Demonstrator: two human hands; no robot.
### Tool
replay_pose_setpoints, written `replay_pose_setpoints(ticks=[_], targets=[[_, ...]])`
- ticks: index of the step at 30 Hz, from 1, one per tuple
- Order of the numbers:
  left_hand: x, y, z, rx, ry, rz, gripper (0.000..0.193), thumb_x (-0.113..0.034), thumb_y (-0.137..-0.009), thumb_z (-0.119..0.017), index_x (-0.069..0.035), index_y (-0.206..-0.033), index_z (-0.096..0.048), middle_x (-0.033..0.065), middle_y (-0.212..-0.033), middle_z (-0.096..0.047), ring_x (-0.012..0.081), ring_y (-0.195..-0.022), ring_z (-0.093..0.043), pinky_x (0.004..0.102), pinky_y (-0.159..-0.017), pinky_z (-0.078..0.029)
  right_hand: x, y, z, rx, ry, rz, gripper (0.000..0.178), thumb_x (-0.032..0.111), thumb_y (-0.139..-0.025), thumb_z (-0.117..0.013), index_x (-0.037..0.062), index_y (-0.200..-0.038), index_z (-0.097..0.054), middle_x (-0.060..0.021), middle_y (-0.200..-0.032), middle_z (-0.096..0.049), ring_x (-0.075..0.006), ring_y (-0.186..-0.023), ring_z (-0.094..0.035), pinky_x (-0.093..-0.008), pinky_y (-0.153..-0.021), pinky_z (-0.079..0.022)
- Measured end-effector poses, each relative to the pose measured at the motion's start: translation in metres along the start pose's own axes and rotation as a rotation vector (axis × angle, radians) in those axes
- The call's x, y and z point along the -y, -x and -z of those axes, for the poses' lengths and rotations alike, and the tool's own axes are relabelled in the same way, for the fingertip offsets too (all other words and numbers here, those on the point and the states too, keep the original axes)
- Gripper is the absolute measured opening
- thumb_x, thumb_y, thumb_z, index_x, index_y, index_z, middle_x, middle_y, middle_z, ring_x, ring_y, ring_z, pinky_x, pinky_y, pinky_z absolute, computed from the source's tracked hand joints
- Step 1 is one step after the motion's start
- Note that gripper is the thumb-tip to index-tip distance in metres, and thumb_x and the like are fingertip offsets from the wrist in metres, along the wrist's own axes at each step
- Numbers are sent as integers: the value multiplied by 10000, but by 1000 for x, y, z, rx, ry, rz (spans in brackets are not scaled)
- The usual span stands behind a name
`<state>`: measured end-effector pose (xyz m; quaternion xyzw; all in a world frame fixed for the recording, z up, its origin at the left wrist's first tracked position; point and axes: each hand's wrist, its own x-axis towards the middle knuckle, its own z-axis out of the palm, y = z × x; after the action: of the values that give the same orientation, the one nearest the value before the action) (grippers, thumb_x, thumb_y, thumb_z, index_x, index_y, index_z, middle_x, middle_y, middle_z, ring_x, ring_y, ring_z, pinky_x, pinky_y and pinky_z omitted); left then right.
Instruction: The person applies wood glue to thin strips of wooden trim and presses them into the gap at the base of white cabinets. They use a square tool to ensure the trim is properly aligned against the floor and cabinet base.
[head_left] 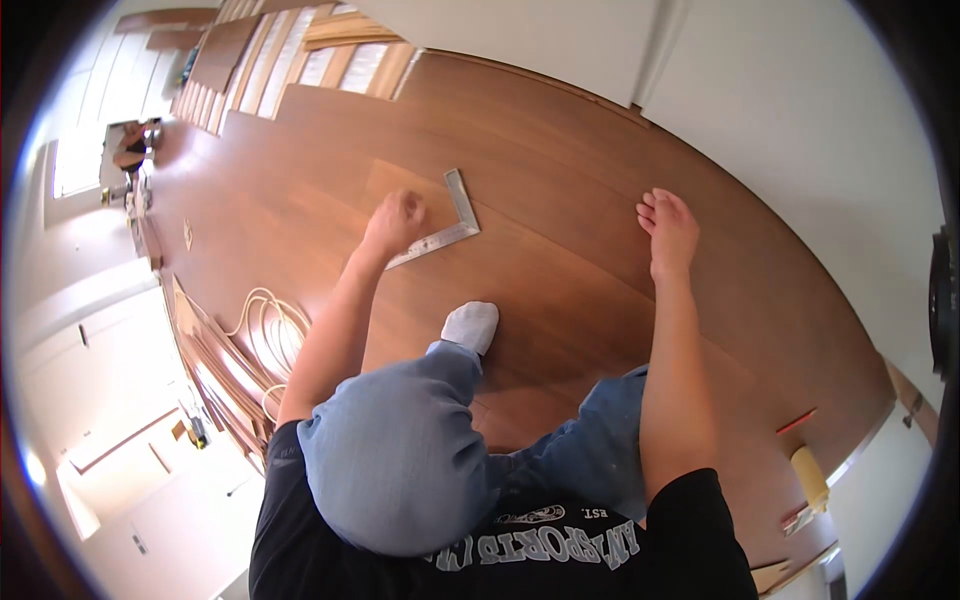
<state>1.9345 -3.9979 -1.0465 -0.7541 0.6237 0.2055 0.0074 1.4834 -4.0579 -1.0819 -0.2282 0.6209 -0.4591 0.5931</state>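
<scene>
My left hand (394, 222) is curled into a fist on the brown laminate floor (560, 170), right beside a metal L-shaped square (452, 222) and touching or nearly touching its longer arm. I cannot tell whether the fist holds anything. My right hand (668, 228) rests flat on the floor boards with its fingers spread, holding nothing, well to the right of the square. I am kneeling in blue jeans, with one white-socked foot (471, 325) on the floor between my arms.
A white wall (760, 90) runs along the far right of the floor. Loose planks (300, 50) lie at the far end. A coiled pale cord (270, 335) lies at the left. A red pencil (796, 422) and a yellow-handled tool (810, 478) lie at the right.
</scene>
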Motion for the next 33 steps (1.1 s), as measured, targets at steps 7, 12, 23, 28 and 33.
replay_pose_setpoints(ticks=[7,12,23,28,33], targets=[[9,-142,49,-185,508,-16,406,-205,-948,-615,25,-1283,-629,154,-1102,-711,226,-1011,-681,328,-883,-525,6,14,-19,-28,19,34,337,180,-1027,-572,-40,-1281,-595,-130,-1165,-691,-173,-949,-685,-320,-868,-571],[-16,-233,54,-150,1027,63,524,-173,-965,-574,42,-1433,-477,122,-1063,-692,194,-951,-694,301,-822,-556,-6,9,-3,-121,80,67,367,188,-1038,-561,-11,-1347,-560,-129,-1221,-677,-195,-961,-683,-326,-855,-571],[-21,-279,22,-151,897,69,428,-247,-988,-503,-4,-1338,-533,115,-924,-748,197,-714,-727,381,-767,-564,24,-74,-95,-420,-42,51,489,134,-1015,-551,41,-1465,-383,-165,-1123,-675,-242,-847,-676,-381,-731,-589],[-21,-281,24,-182,752,55,521,-319,-962,-519,5,-1368,-546,64,-909,-759,184,-734,-721,345,-771,-543,18,-79,-105,-440,28,81,490,113,-1018,-529,-17,-1468,-386,-149,-1049,-691,-206,-760,-666,-341,-654,-581],[-23,-283,30,-155,720,81,430,-302,-965,-508,-4,-1254,-621,81,-886,-754,157,-711,-700,320,-671,-531,34,-70,-119,-425,15,79,443,122,-1030,-509,-53,-1431,-439,-143,-1081,-681,-185,-756,-664,-326,-667,-587]])
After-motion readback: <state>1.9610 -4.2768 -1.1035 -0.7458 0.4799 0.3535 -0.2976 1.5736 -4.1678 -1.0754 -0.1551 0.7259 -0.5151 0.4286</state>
